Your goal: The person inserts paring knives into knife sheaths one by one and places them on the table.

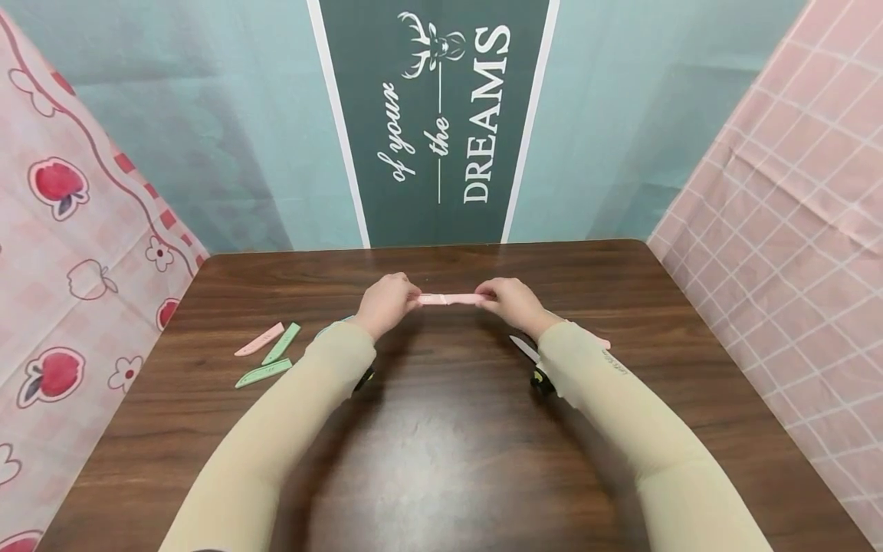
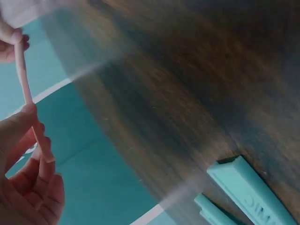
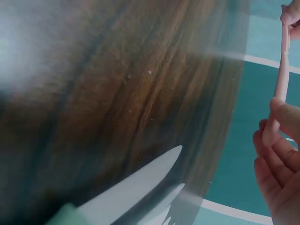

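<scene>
Above the far part of the table, both hands hold a pink knife (image 1: 465, 299) lengthwise between them. My left hand (image 1: 388, 303) pinches the pink sheath (image 1: 433, 299) at its outer end. The handle end is gripped between the thumb and fingers of my right hand (image 1: 513, 305). Handle and sheath meet in the middle, and the blade is hidden. In the right wrist view the handle (image 3: 282, 77) runs past the right thumb toward the palm. The left wrist view shows the sheath's end (image 2: 46, 152) against the curled left fingers.
Left of the left arm lie a pink sheath (image 1: 259, 340) and two green sheaths (image 1: 281, 343). Bare knife blades (image 3: 136, 187) lie by the right forearm, one with a green handle (image 3: 70, 216). A pink end (image 1: 604, 343) shows beyond that sleeve. Cloths hang around the table (image 1: 428, 460).
</scene>
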A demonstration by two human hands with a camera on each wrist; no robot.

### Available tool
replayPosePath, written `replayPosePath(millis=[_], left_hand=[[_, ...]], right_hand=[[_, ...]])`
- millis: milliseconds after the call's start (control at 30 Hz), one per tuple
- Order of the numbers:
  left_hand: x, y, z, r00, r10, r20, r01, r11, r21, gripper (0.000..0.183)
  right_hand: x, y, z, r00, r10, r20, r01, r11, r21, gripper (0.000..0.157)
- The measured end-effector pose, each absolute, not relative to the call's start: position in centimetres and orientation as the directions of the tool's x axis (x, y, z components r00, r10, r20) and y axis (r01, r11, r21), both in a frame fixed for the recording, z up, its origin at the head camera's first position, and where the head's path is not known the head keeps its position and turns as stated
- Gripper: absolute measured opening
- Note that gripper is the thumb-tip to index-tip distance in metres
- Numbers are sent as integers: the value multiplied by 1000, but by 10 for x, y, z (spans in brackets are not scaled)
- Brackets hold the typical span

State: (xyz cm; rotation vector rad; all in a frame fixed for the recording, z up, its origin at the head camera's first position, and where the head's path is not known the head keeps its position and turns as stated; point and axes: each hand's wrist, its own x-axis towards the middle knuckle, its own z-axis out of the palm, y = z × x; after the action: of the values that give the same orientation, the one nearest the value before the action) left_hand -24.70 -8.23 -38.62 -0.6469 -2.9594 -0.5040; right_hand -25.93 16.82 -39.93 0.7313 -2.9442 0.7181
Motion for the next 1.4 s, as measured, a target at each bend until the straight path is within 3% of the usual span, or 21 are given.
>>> replayPosePath(millis=[200, 400, 667, 833, 967, 1133, 1300, 1400], left_hand=[[-263, -73, -402, -926, 376, 23, 370, 896, 246, 12], [-269, -72, -416, -939, 338, -65, 316, 921, 230, 9], [-269, -70, -422, -947, 313, -68, 289, 926, 242, 9], [-267, -78, -413, -952, 303, -51, 280, 923, 266, 17], [-259, -108, -394, -956, 295, 8, 285, 917, 278, 27], [-240, -181, -374, -970, 241, 42, 243, 923, 299, 28], [-214, -257, -381, -982, 191, 3, 185, 944, 274, 33], [-201, -285, -392, -983, 182, -37, 165, 946, 279, 35]], right_hand=[[-268, 161, -411, -900, -432, 60, -429, 849, -308, 20], [-267, 152, -421, -911, -412, -17, -394, 880, -265, 20], [-266, 149, -429, -930, -366, -21, -347, 897, -272, 18], [-267, 157, -424, -933, -359, -21, -333, 886, -323, 29], [-267, 181, -412, -936, -351, -6, -322, 866, -384, 39], [-261, 235, -403, -965, -261, -38, -207, 836, -508, 38], [-250, 287, -402, -977, -171, -130, -69, 823, -564, 39], [-243, 305, -404, -972, -171, -162, -57, 837, -544, 39]])
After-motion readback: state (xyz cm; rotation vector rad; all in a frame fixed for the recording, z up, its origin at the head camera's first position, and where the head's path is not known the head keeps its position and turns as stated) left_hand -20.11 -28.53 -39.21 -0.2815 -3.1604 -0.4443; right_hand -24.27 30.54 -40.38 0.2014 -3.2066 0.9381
